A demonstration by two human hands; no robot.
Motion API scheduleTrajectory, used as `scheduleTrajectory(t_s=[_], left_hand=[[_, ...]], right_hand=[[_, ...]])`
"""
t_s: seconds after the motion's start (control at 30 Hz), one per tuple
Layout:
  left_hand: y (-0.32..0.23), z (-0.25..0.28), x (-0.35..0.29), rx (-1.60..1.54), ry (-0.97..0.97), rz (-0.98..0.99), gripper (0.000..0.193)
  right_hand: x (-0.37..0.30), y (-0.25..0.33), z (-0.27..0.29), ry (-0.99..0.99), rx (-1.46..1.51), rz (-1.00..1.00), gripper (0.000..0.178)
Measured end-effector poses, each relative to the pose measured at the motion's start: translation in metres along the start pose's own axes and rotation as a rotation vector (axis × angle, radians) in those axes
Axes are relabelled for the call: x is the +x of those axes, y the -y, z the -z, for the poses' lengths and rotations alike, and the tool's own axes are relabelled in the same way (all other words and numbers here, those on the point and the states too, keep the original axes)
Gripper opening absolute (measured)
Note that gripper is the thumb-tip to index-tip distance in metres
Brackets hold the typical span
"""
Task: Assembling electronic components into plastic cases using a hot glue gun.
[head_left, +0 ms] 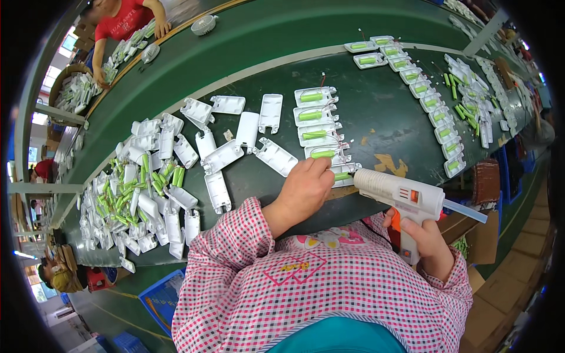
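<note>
My right hand grips the handle of a white hot glue gun with an orange trigger. A glue stick sticks out of its back. The gun's dark nozzle is at the right end of the nearest white plastic shell, which holds a green battery cell. My left hand is closed at that shell's left end, fingers bent together; the fingertips are partly hidden. Just beyond it, more shells with green cells and thin wires, such as this shell, form a column.
Left lies a heap of white shells and green cells, with loose empty shells nearer me. A second row of filled shells runs along the right, beside loose cells. Across the green conveyor belt a person in red handles parts.
</note>
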State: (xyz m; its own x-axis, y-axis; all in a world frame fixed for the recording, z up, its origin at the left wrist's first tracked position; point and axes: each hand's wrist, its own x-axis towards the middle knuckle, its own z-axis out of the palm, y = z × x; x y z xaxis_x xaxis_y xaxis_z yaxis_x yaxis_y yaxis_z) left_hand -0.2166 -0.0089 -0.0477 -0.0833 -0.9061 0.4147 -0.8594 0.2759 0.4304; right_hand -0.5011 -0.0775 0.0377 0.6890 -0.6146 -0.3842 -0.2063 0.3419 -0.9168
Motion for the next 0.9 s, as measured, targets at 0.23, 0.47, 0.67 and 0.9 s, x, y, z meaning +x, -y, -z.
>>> scheduleTrajectory(t_s=[0.23, 0.47, 0.67, 0.9], left_hand=[[-0.002, 0.0, -0.014, -0.313, -0.155, 0.269, 0.035], [-0.004, -0.003, -0.005, -0.275, -0.072, 0.262, 0.028], [0.005, -0.014, -0.003, -0.255, -0.1, 0.198, 0.013], [0.012, -0.012, -0.004, -0.39, -0.026, 0.287, 0.013]], right_hand=[[-0.003, -0.001, 0.0, -0.007, 0.043, 0.022, 0.045], [-0.002, 0.0, 0.001, -0.032, 0.014, -0.048, 0.037], [0.001, 0.0, 0.001, -0.024, 0.009, -0.042, 0.037], [0.001, -0.002, 0.0, -0.046, 0.047, -0.048, 0.038]])
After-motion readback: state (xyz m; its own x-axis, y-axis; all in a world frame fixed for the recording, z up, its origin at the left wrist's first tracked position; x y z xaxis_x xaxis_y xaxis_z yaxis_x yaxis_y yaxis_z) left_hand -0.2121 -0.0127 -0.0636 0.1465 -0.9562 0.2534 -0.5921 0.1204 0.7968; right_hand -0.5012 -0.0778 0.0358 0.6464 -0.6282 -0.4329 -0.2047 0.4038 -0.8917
